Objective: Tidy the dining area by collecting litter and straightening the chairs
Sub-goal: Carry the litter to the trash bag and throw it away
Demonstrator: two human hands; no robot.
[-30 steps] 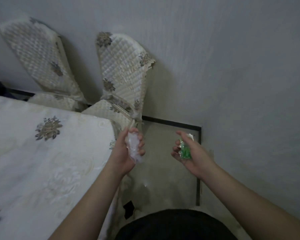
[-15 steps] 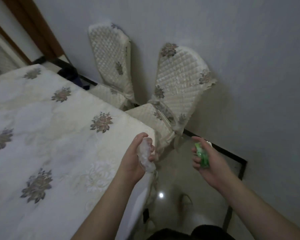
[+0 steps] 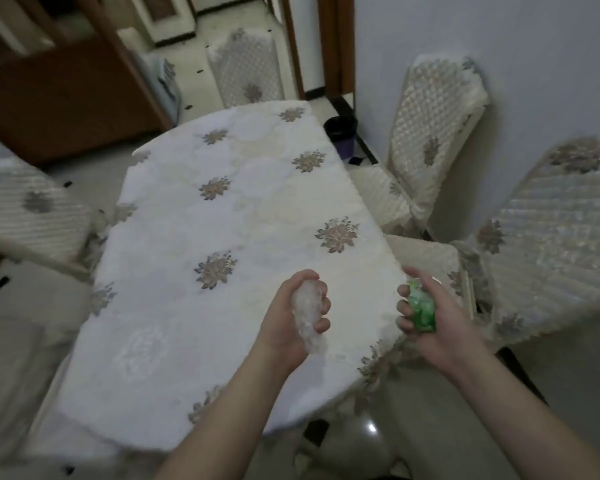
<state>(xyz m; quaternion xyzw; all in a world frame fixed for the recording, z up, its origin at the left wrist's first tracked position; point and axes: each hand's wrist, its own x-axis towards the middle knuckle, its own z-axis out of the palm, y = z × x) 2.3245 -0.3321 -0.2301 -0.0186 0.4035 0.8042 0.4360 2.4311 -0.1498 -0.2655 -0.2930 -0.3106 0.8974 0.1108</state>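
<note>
Litter: clear crumpled wrapper [image 3: 309, 315], green wrapper [image 3: 421, 310]
Left hand [image 3: 291, 317]: grips clear crumpled wrapper, above bench [image 3: 222, 237]
Right hand [image 3: 437, 320]: grips green wrapper, lower right

Table [image 3: 174, 306] w/ white floral cloth [image 3: 243, 202]; tiled floor [image 3: 222, 32], black bin [image 3: 340, 131] standing on it.

Honestly there's nothing to read anywhere here. The green wrapper [image 3: 420, 308] in the right hand [image 3: 433, 320] might have print on it, but it's crumpled and too blurry to make out. The clear plastic [image 3: 307, 315] in the left hand [image 3: 288, 323] is blank, and the cloth on the surface [image 3: 222, 237] only has flower patterns.
</note>
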